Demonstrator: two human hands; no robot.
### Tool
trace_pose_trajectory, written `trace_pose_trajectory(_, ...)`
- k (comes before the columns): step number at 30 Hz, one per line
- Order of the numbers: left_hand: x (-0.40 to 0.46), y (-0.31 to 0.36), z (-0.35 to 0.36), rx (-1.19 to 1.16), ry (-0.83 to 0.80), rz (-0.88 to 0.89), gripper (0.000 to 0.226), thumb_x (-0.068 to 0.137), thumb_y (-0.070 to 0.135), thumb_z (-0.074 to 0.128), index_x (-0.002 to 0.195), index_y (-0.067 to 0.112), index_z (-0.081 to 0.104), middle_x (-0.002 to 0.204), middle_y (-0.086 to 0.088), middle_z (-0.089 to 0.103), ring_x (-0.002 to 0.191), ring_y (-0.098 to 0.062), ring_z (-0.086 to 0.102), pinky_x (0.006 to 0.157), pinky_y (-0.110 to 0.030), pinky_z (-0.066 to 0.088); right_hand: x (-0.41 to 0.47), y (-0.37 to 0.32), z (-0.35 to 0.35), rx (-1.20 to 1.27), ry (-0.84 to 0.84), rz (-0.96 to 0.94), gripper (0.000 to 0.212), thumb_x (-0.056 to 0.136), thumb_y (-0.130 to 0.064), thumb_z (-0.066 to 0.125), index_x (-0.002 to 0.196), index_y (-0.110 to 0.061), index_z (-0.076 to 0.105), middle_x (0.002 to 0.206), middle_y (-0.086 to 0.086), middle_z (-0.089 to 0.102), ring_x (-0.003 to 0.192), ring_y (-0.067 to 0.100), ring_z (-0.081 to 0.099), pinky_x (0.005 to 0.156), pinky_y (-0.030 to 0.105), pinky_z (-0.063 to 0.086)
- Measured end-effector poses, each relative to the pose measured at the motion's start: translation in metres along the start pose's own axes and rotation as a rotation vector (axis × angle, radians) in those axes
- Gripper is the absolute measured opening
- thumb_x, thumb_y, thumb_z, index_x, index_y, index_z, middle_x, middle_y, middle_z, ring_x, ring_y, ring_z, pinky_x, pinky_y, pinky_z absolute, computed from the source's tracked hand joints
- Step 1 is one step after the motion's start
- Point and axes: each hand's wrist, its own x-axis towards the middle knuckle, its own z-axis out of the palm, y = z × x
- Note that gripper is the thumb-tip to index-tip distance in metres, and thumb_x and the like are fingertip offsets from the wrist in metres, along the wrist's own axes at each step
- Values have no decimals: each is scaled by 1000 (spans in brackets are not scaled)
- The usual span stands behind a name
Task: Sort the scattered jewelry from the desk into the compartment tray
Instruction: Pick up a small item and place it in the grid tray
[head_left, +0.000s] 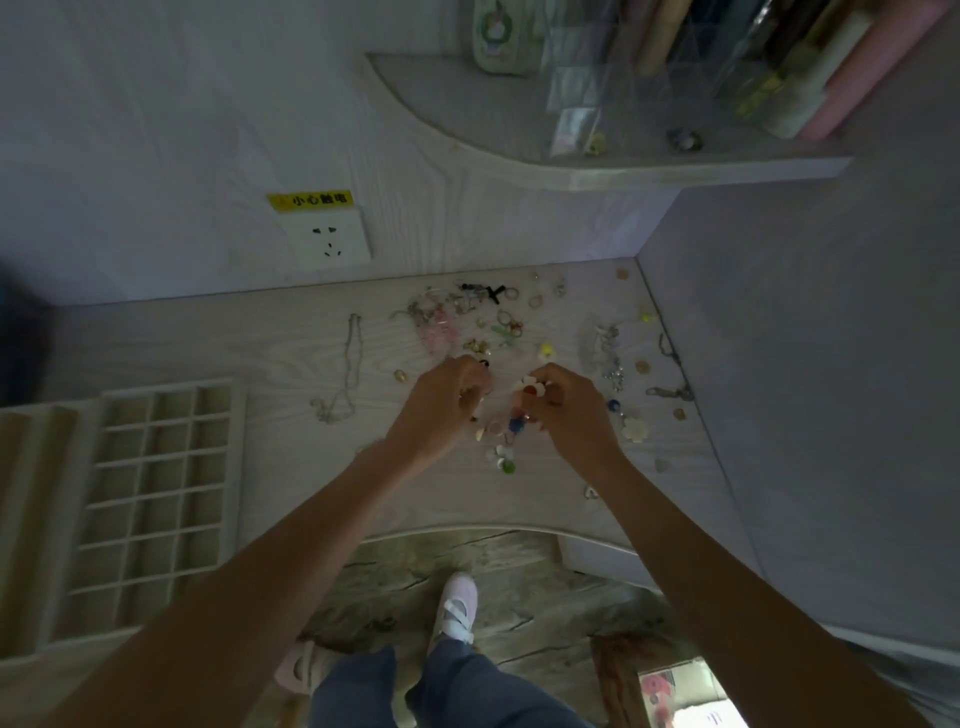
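Note:
Scattered jewelry (467, 317) lies across the pale wooden desk (291, 353): rings, beads, a pink bracelet and a thin chain necklace (349, 364) at the left. My right hand (566, 410) pinches a white flower piece with a red centre (530, 388); coloured beads (514, 426) hang or lie just below it. My left hand (441, 405) has its fingers curled over small pieces beside a dark bead (484, 364); what it holds is hidden. The beige compartment tray (236, 467) sits at the desk's left end, its cells showing nothing inside.
A wall socket (327, 243) with a yellow label is on the back panel. A curved shelf (571, 171) with clear boxes, rolls and a green tin hangs above right. The side wall closes the desk's right. More pieces, a white flower (636, 429) among them, lie by it.

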Motion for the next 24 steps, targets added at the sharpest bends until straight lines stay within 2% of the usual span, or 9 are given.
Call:
trace_pose_trajectory(2,-9,8,-13,-183,-18,-40,17,95,15,49,105,8,62,101,1,68,88,-3,64,77,-19,53,-1,-16,8,15,-87,-7,12,82,-16,70,88,-14,59,81,13,69,72,24,66,64,34,51)
trace_pose_trajectory(5,-22,9,-33,-235,67,-40,9,89,19,60,95,15,66,77,11,66,65,12,61,60,-3,43,-4,-40,25,-38,-184,-81,19,79,-20,72,89,-14,57,82,11,69,70,20,65,66,34,49)
trace_pose_trajectory(8,-36,-6,-57,-215,136,-81,7,82,25,70,87,20,70,70,12,67,67,6,64,62,-6,44,-7,-59,46,-52,-249,-89,25,76,-18,75,82,-18,51,74,2,66,61,5,61,64,28,49)
trace_pose_trajectory(10,-48,-17,-73,-220,163,-112,6,78,23,74,81,21,69,67,14,67,67,5,64,65,-9,45,-11,-70,61,25,-353,-96,31,74,-16,78,78,-24,48,74,5,67,65,11,65,69,32,53)
trace_pose_trajectory(12,-61,-28,-88,-263,203,-155,10,76,18,76,76,19,66,67,12,68,62,4,64,64,-11,47,-13,-79,76,-15,-445,-129,34,72,-15,79,77,-28,48,80,6,66,80,23,67,74,39,53)
trace_pose_trajectory(14,-77,-41,-103,-386,261,-204,16,75,10,76,72,17,62,64,8,68,59,-5,66,62,-19,52,-17,-93,91,-80,-552,-168,33,75,-8,76,74,-28,50,80,3,65,87,27,66,78,39,51)
trace_pose_trajectory(17,-107,-63,-126,-571,359,-270,18,77,-1,71,73,12,60,63,2,69,55,-5,66,60,-21,55,-26,-109,118,38,-653,-158,27,78,6,68,76,-19,60,80,11,67,74,18,67,82,35,55)
trace_pose_trajectory(20,-141,-83,-148,-708,391,-286,17,80,-8,64,85,8,63,74,-13,66,57,-5,66,58,-18,56,-41,-129,147,128,-716,-149,24,78,13,64,79,-11,62,78,10,67,63,9,68,70,21,56)
trace_pose_trajectory(24,-185,-117,-178,-719,384,-288,20,80,-7,65,85,12,68,69,-4,71,64,-9,69,61,-17,55,-61,-149,194,14,-672,-246,18,75,1,73,76,-16,68,72,2,68,70,14,67,75,23,53)
